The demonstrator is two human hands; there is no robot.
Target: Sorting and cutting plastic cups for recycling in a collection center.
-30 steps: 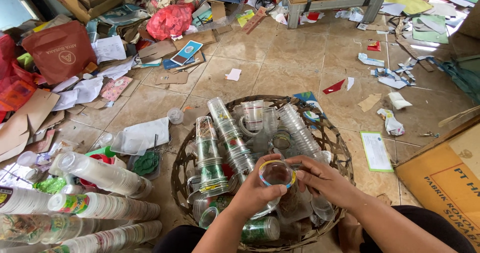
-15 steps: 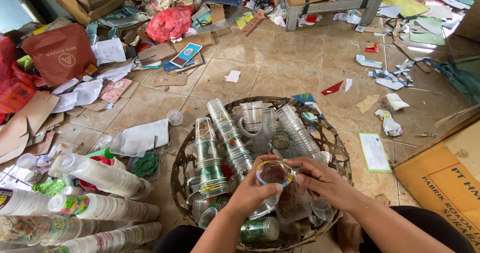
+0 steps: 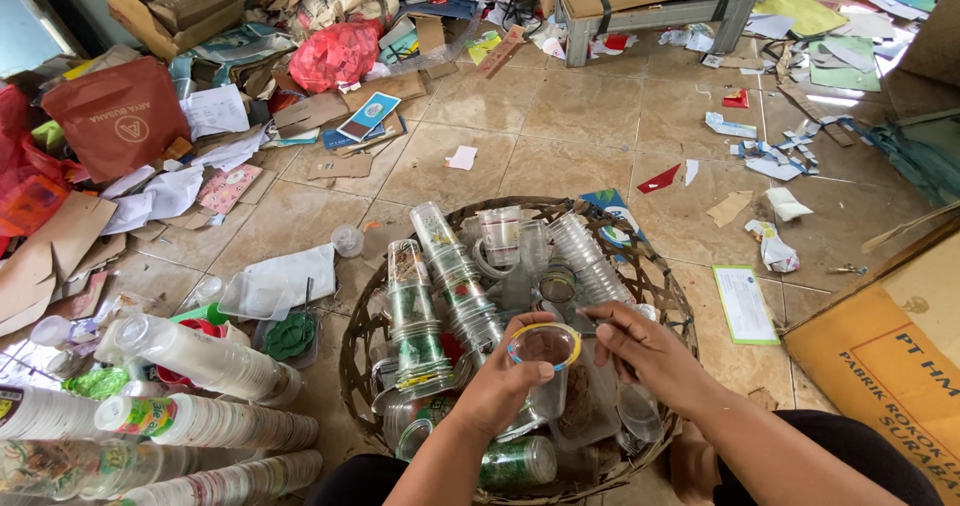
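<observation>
From the head camera, my left hand (image 3: 505, 391) is wrapped round a clear plastic cup (image 3: 545, 366), fingers curled about its wall from the left and the thumb near the rim, so the grip is closed snugly on it. The cup stands upright, mouth facing me, with a yellow-and-blue band round the rim. I hold it just above the near middle of the wicker basket (image 3: 660, 276).

My right hand (image 3: 650, 351) sits just to the right of the cup. Its thumb and forefinger are pinched together at the rim's right edge, on what looks like a scrap of the lid film; the piece is too small for me to tell for sure. The other fingers are loosely bent, not wrapped round anything.

The basket below my hands is full of clear cups: two long nested stacks (image 3: 450, 271) lean from the middle toward the far left, another ribbed stack (image 3: 590, 261) lies to the right, and single cups lie between them. A green-printed cup (image 3: 520, 461) lies on its side at the near edge, under my left wrist.

On the tiled floor (image 3: 530, 136) to the left of the basket lie long rows of stacked cups (image 3: 200, 356). Beyond them are scattered paper, cardboard and a red bag (image 3: 120, 116). A cardboard box (image 3: 890, 366) stands to my right.
</observation>
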